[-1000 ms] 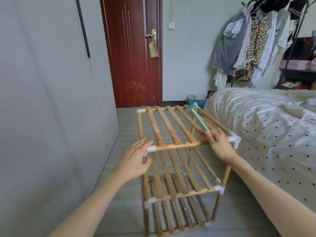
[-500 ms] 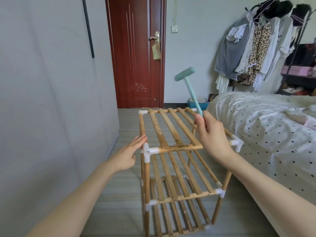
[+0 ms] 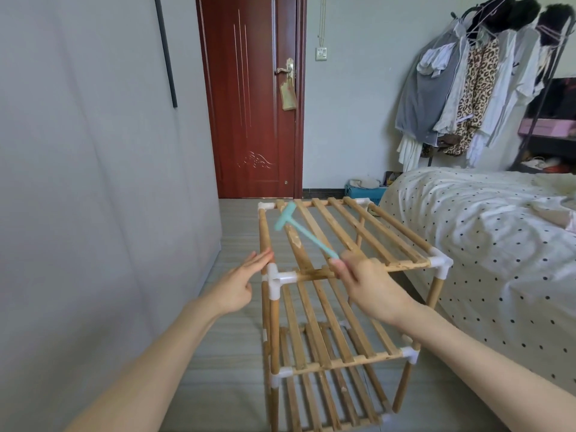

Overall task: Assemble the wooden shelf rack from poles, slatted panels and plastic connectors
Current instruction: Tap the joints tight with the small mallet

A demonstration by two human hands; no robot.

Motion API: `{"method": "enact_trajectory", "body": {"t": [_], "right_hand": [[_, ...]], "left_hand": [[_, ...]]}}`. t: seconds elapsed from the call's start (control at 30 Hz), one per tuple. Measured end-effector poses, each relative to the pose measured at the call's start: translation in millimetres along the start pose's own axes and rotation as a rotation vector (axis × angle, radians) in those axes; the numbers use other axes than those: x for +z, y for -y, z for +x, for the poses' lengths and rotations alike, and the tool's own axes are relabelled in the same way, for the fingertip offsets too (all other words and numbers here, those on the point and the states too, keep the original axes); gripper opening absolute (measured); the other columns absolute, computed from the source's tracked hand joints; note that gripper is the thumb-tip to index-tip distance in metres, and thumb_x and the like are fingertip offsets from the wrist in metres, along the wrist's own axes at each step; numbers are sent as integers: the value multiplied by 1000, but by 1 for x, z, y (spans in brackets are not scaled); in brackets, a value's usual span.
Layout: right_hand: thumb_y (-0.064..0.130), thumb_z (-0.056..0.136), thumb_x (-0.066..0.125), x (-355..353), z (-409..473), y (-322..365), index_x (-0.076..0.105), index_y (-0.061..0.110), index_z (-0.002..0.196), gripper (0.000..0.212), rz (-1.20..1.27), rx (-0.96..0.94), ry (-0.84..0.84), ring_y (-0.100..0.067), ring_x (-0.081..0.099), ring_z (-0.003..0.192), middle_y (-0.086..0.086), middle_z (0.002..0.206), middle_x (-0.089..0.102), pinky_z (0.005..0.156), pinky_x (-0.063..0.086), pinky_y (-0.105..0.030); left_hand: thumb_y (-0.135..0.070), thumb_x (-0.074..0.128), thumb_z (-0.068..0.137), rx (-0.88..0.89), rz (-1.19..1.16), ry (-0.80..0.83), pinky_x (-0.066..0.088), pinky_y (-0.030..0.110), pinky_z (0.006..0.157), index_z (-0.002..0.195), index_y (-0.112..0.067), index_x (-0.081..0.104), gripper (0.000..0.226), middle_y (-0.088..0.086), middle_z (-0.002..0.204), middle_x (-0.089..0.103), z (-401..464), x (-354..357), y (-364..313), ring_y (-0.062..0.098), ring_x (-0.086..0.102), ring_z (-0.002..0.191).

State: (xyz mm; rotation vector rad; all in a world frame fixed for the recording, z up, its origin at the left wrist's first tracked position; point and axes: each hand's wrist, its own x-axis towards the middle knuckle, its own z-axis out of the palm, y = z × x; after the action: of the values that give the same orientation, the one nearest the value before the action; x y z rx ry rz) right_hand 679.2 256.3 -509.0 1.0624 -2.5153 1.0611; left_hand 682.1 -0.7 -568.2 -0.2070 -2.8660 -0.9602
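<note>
Shelf rack point(image 3: 336, 275), teal hammer point(image 3: 299, 232) in right hand point(image 3: 371, 288)

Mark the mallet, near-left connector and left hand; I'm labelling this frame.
mallet point(image 3: 285, 220), head view, on its teal head.
near-left connector point(image 3: 276, 278), head view, on its white corner.
left hand point(image 3: 240, 283), head view, on the palm.

A three-tier wooden shelf rack point(image 3: 336, 307) stands upright on the floor, its slatted panels point(image 3: 339, 235) level and joined to round poles point(image 3: 274, 335) by white plastic connectors point(image 3: 276, 280). A small turquoise mallet point(image 3: 299, 232) is tilted above the top panel.
</note>
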Motion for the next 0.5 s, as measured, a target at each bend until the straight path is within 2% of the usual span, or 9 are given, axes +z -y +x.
{"method": "enact_trajectory", "body": {"t": [0.03,0.07,0.17,0.2,0.23,0.33,0.37,0.47,0.5], "right_hand": [[35,96,34,0,1,1,44,26,79,23,56,-60,-187,-6,49,46,3,60,51,44,44,-21],[38,95,33,1,1,1,46,22,82,24,52,-87,-228,-9,51,46,1,60,53,42,45,-22],[33,100,32,13,-11,-2,51,11,101,30,-309,6,229,-22,61,64,-9,78,62,57,52,-37],[33,100,33,13,-11,-6,52,12,100,28,-312,-15,264,-21,60,65,-8,79,62,59,52,-37],[34,99,35,7,-6,-9,52,16,95,25,-249,1,213,-17,57,59,-4,75,60,55,51,-34],[42,92,31,-5,2,-5,47,16,83,32,16,-96,-313,-11,47,43,1,58,49,39,40,-25],[42,93,30,-5,0,-5,49,11,86,36,10,-91,-299,-11,48,44,2,58,50,39,41,-23],[35,99,32,4,-13,-12,51,13,98,29,-327,-4,201,-11,53,52,3,67,55,51,51,-32],[35,99,33,1,-12,-16,51,19,94,25,-321,17,218,-11,53,52,4,67,55,52,52,-32]], "left_hand": [[25,25,80,6,3,0,-4,11,105,147,-33,11,91,-29,145,-1,1,0,1,-8,-4,135],[25,26,79,9,4,-2,-3,10,105,148,-31,13,90,-29,145,-1,1,0,2,-7,-4,135],[22,27,81,-10,15,-11,1,10,105,147,-35,10,89,-28,144,-1,1,0,2,-7,-3,136],[21,27,82,-16,17,-13,2,10,105,145,-39,8,89,-28,143,-1,2,0,2,-7,-3,135],[21,28,82,-14,18,-8,1,11,106,144,-40,8,89,-29,143,-2,2,1,3,-8,-4,134],[22,29,82,5,9,-3,-2,15,109,148,-35,12,89,-31,145,-1,1,1,2,-7,-3,137],[22,30,82,6,7,-4,-2,15,110,148,-34,12,88,-31,146,-1,1,1,2,-7,-3,137],[21,31,82,1,-7,-13,2,19,114,149,-31,12,87,-28,146,1,0,1,1,-3,0,140],[21,31,83,2,-8,-18,2,20,114,149,-31,12,86,-28,147,1,-1,2,2,-2,1,141]]}}
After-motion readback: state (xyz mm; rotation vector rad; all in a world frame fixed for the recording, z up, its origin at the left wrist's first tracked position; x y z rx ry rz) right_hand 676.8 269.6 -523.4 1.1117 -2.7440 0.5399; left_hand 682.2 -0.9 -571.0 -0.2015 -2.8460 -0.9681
